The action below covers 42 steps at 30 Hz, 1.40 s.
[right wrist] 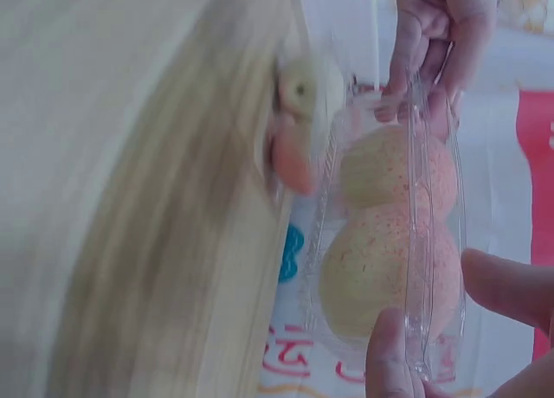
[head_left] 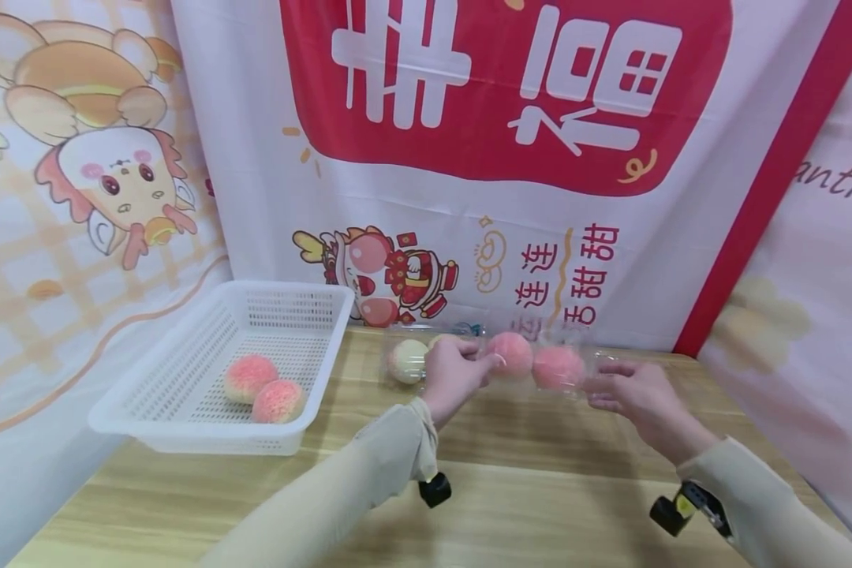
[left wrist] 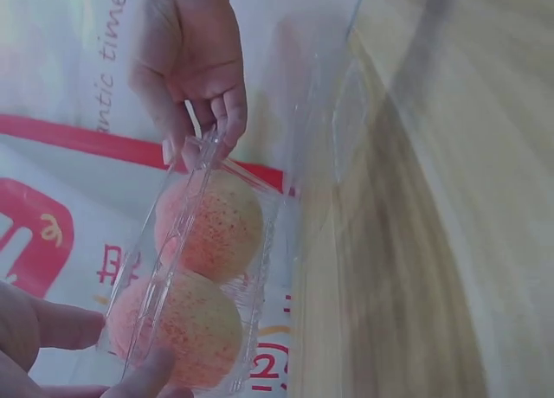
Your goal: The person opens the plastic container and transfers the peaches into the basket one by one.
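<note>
A clear plastic clamshell box (left wrist: 160,281) holds two round, speckled pink-and-cream, peach-like fruits (left wrist: 186,324). It is raised off the wooden table between both hands, its rim edges lying together in the right wrist view. My left hand (head_left: 457,375) pinches one end of the box between thumb and fingers. At the opposite end, my right hand (head_left: 635,398) grips the rim with its thumb and fingers. Behind the left hand, a second clear box (head_left: 390,367) with pale round fruits (head_left: 408,361) sits at the back of the table, partly hidden by that hand.
A white perforated basket (head_left: 184,430) stands on the left of the wooden table (head_left: 511,505), with two pink-and-cream fruits (head_left: 278,401) inside. A printed cloth (head_left: 483,197) hangs along the table's back edge, and more cloth hangs at both sides.
</note>
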Available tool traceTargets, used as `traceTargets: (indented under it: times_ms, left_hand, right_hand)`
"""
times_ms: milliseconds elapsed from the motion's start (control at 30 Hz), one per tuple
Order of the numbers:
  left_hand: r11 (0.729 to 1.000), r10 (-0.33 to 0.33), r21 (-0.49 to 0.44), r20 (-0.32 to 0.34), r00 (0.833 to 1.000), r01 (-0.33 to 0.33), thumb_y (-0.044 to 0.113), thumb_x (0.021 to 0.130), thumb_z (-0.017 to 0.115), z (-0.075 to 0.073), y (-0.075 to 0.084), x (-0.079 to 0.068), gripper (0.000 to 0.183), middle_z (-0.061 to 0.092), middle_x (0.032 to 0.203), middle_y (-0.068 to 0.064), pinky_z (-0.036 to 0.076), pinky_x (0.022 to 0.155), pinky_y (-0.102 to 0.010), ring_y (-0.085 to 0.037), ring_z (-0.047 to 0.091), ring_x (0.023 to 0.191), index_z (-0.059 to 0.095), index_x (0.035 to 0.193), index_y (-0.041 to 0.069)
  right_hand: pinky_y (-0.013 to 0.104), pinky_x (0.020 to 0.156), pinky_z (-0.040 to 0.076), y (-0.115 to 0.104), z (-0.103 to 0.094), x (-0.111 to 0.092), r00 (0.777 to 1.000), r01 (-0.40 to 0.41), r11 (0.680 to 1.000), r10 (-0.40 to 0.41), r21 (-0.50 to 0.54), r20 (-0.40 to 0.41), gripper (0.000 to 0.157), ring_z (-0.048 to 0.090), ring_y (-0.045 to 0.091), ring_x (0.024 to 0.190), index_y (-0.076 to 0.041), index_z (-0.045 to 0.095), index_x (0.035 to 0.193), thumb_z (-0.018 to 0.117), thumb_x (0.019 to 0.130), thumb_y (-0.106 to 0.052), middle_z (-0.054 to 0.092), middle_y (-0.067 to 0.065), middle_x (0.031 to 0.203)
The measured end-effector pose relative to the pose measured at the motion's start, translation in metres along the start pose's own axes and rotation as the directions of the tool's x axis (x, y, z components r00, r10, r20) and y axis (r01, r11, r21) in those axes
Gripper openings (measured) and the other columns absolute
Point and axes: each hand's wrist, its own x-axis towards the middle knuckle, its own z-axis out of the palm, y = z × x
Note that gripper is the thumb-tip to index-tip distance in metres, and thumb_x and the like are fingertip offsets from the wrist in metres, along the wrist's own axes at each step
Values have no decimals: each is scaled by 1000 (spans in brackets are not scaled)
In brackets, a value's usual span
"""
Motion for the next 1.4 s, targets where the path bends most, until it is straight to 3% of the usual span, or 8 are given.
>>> traceTargets:
  times_ms: [133, 300, 433, 667, 967, 1133, 1400]
  left_hand:
    - [1000, 4, 16, 50, 999, -5, 14, 83, 80, -14, 0, -15, 21, 69, 83, -5, 58, 59, -26, -21, 70, 69, 74, 98, 2]
    - [997, -29, -61, 111, 993, 36, 14, 83, 80, -33, 1, -33, 34, 68, 90, -8, 59, 66, -28, -25, 70, 79, 70, 113, 1]
    - [993, -54, -103, 117, 992, 66, 13, 83, 80, -49, 2, -47, 43, 67, 96, -9, 59, 69, -30, -22, 68, 84, 66, 122, 0]
    - [995, -53, -82, 99, 994, 62, 8, 81, 80, -72, -3, -72, 49, 66, 95, -12, 60, 69, -31, -21, 69, 79, 62, 125, -4]
    - [997, -40, -60, 70, 997, 44, 8, 79, 81, -99, -20, -105, 52, 67, 93, -14, 60, 69, -32, -23, 69, 82, 61, 122, -12]
    - [994, -55, -98, 34, 998, 58, 6, 78, 82, -106, -27, -113, 53, 65, 94, -16, 60, 68, -34, -24, 67, 83, 60, 121, -15]
    - [992, -103, -78, -11, 995, 102, 6, 78, 82, -112, -39, -121, 52, 66, 97, -16, 60, 68, -33, -25, 67, 83, 59, 121, -14]
  right_hand:
    - [36, 87, 55, 5, 9, -14, 1000, 18, 1000, -18, 10, 2, 77, 65, 25, 99, 14, 28, 146, 73, 89, -10, 37, 33, 143]
    - [35, 81, 57, 8, 22, -32, 997, 83, 996, -83, 35, 10, 76, 67, 25, 89, 11, 30, 147, 74, 86, -4, 57, 26, 116]
    - [33, 77, 58, 10, 34, -45, 992, 126, 992, -126, 22, 14, 79, 66, 24, 82, 6, 32, 149, 76, 83, -3, 60, 17, 101]
    - [34, 74, 58, 19, 56, -66, 985, 170, 985, -170, -2, -26, 78, 64, 24, 73, 2, 39, 148, 78, 80, -1, 60, 15, 94]
    - [36, 71, 59, 37, 85, -81, 989, 146, 975, -150, 165, 11, 73, 61, 23, 76, 6, 43, 143, 76, 78, 8, 56, 16, 93]
    - [38, 71, 59, 40, 96, -85, 990, 134, 969, -141, 209, 17, 71, 60, 24, 77, 9, 45, 141, 76, 77, 9, 55, 17, 93]
    - [37, 74, 59, 43, 110, -87, 992, 120, 963, -125, 240, 7, 67, 61, 26, 78, 8, 51, 136, 81, 76, 3, 58, 16, 92]
